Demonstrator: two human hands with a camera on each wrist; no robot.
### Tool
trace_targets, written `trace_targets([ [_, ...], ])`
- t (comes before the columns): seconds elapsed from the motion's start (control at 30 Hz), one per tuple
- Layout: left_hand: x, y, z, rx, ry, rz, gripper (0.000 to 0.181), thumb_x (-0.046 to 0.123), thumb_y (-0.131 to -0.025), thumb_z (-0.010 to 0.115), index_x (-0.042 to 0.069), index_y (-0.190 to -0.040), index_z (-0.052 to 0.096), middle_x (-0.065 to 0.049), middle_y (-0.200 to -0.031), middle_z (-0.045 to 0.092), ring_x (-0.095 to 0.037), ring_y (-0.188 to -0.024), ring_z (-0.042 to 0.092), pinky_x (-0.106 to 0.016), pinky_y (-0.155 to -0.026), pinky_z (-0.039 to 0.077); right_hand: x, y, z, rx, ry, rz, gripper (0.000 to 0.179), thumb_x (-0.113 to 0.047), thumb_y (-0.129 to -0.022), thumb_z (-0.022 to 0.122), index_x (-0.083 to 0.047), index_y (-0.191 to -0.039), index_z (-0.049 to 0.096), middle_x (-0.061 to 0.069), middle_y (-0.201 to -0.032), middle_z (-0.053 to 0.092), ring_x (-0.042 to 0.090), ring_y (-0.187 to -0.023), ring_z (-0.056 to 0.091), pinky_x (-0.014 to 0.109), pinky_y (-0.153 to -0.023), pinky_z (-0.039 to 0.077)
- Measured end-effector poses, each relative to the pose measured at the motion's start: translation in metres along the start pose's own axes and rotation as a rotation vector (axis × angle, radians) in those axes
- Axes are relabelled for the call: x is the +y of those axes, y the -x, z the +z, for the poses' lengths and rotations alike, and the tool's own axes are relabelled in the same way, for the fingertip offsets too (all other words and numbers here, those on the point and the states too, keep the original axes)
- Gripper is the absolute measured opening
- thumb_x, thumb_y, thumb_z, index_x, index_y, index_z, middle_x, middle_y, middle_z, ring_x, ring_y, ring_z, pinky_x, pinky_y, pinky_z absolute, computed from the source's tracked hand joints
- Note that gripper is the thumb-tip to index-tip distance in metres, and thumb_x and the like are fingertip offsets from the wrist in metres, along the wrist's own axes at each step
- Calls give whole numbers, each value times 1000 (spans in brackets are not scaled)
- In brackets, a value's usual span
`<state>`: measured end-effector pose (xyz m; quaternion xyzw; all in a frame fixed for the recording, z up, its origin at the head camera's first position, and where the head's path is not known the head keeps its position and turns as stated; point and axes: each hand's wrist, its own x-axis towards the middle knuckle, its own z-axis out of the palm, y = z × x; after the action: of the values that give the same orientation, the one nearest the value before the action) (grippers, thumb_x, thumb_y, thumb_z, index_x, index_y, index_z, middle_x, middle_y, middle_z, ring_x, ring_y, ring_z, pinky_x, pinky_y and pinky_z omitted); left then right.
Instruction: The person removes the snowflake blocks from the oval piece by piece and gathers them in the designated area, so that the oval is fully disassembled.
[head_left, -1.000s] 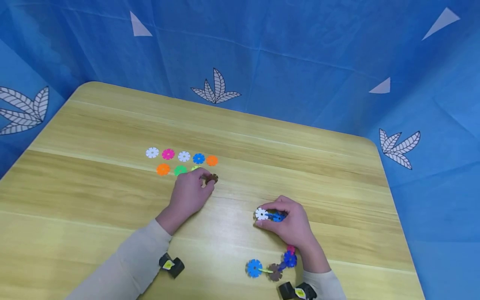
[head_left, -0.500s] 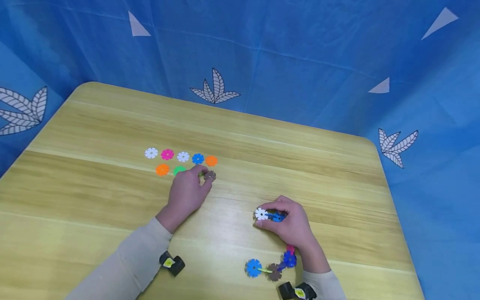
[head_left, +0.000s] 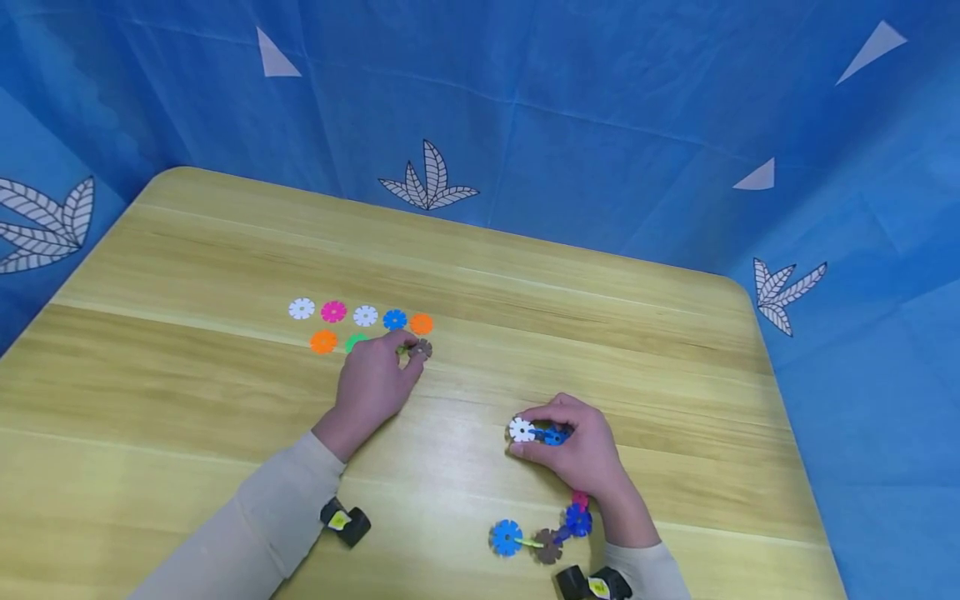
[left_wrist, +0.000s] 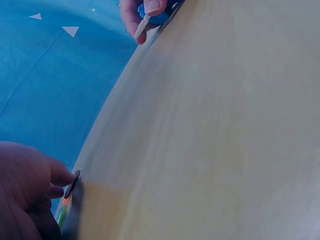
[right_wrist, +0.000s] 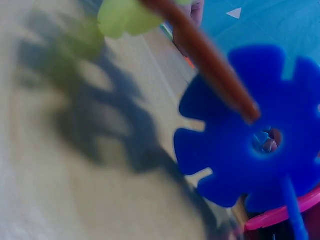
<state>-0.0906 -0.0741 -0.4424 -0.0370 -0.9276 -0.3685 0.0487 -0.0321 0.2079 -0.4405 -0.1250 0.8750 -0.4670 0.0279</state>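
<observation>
My left hand (head_left: pixel 375 379) pinches a brown notched disc (head_left: pixel 423 350) between thumb and fingers, at the right end of the front row of loose discs. In the left wrist view that brown disc (left_wrist: pixel 73 184) stands tilted at the fingertips. My right hand (head_left: pixel 581 442) grips a chain of interlocked notched discs by its far end. A white disc (head_left: pixel 521 430) sticks out between thumb and fingers, slotted to a blue disc (head_left: pixel 555 436). The chain continues under the wrist to a pink disc (head_left: pixel 581 500), a dark blue disc (right_wrist: pixel 225 150), a brown disc (head_left: pixel 547 546) and a light blue disc (head_left: pixel 506 538).
Loose flat discs lie in two rows: white (head_left: pixel 302 308), pink (head_left: pixel 333 312), another white (head_left: pixel 365 316), blue (head_left: pixel 395 319) and orange (head_left: pixel 422 324) behind; orange (head_left: pixel 323 342) and green (head_left: pixel 356 342) in front. A blue patterned curtain (head_left: pixel 525 125) hangs beyond the wooden table (head_left: pixel 225 500).
The brown disc in my left fingers has tipped to show its face and shifted slightly away from me. The right hand has kept its hold on the chain.
</observation>
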Motion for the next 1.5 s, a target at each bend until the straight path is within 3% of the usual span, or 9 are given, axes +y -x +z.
trace_targets([
  [0.23, 4, 5, 2, 18, 43, 14, 19, 20, -93, 70, 7, -106, 73, 2, -51, 45, -14, -44, 39, -29, -42, 27, 16, 0, -1, 4, 43, -56, 40, -32, -66, 95, -23, -101, 79, -9, -82, 61, 15, -73, 54, 31, -65, 44],
  [0.33, 9, 9, 4, 30, 68, 48, 18, 16, -90, 70, 6, -105, 73, 0, -63, 58, -13, -50, 44, -29, -47, 35, 15, 1, -3, -11, 56, -72, 43, -33, -66, 95, -24, -105, 78, -8, -82, 58, 15, -74, 53, 31, -66, 44],
  [0.53, 16, 18, 9, 40, 85, 109, 20, 11, -86, 74, 2, -104, 72, -2, -69, 61, -14, -54, 47, -32, -51, 43, 17, 4, -10, -73, 15, -110, 50, -16, -66, 95, -17, -109, 71, -3, -94, 59, 18, -85, 53, 31, -76, 44],
  [0.77, 19, 20, 15, 35, 110, 130, 17, 11, -86, 74, 3, -101, 73, -14, -91, 71, -12, -53, 48, -31, -49, 41, 19, 5, -13, -103, 12, -135, 43, 8, -64, 85, -17, -95, 67, -2, -94, 58, 18, -84, 52, 32, -74, 45],
  [0.87, 22, 22, 17, 26, 109, 134, 17, 11, -86, 74, 4, -101, 73, -6, -78, 66, -11, -55, 48, -31, -51, 42, 19, 4, -12, -103, 7, -132, 40, 10, -66, 81, -20, -90, 70, -4, -94, 59, 17, -85, 54, 32, -76, 45],
  [0.97, 25, 24, 20, -22, 122, 159, 19, 12, -86, 75, 4, -103, 73, 4, -60, 51, -9, -52, 40, -30, -50, 38, 19, 3, -11, -105, -15, -144, 37, 8, -68, 83, -21, -90, 74, -4, -92, 59, 18, -86, 55, 33, -76, 45],
  [1.13, 34, 29, 25, -224, 148, 223, 24, 19, -85, 75, 9, -107, 73, 10, -52, 33, -5, -48, 27, -27, -49, 30, 18, 3, -9, -94, -41, -180, 30, 0, -73, 87, -19, -94, 78, -2, -89, 58, 21, -83, 53, 33, -73, 44],
  [1.3, 42, 34, 32, -369, 133, 300, 29, 28, -83, 78, 14, -108, 73, 9, -56, 41, -5, -52, 35, -26, -52, 35, 9, 4, -7, -72, -36, -177, 30, 4, -72, 86, -11, -96, 76, 5, -88, 60, 24, -83, 55, 35, -74, 44],
  [1.5, 50, 38, 40, -422, 111, 363, 34, 33, -81, 79, 13, -107, 72, 11, -60, 46, -7, -56, 42, -25, -53, 38, -15, 4, -10, -53, -60, -146, 23, 13, -73, 80, -3, -89, 74, 14, -85, 60, 32, -79, 54, 35, -71, 43],
])
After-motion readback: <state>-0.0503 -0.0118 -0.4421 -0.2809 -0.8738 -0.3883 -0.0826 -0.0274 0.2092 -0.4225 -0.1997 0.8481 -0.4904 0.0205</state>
